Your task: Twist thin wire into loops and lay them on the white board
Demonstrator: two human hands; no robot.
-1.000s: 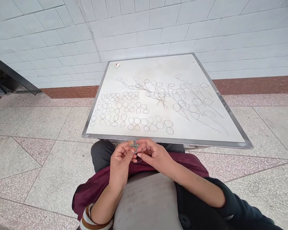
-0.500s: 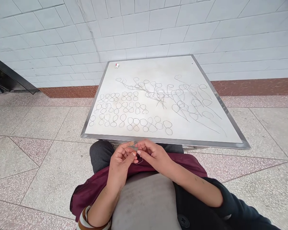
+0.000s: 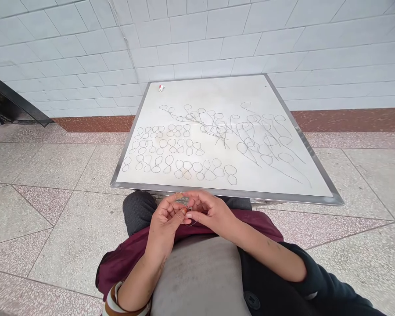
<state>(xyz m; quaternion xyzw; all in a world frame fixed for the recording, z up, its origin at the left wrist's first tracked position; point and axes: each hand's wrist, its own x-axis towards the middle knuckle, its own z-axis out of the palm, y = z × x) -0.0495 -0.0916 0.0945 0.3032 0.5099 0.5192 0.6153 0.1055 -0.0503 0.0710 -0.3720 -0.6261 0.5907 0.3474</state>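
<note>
Over my lap, just below the table's front edge, my left hand [image 3: 166, 219] and my right hand [image 3: 210, 214] meet at the fingertips. Both pinch a thin wire [image 3: 191, 224], whose loop curves beneath the fingers; its finer shape is hidden between them. On the white table [image 3: 204, 94] lie several wire figure-eights [image 3: 184, 170], in rows on the left and along the front. Single-looped wires with long straight tails [image 3: 285, 175] overlap one another across the middle and right.
A small white and red object [image 3: 161, 88] sits at the table's back left corner. The table has a grey metal rim [image 3: 230, 193]. Behind it stands a white tiled wall [image 3: 187, 52]. A dark frame [image 3: 16, 98] is at the far left.
The fingertips of my right hand have shifted slightly left and now touch or nearly touch those of my left hand. The view has tilted very slightly.
</note>
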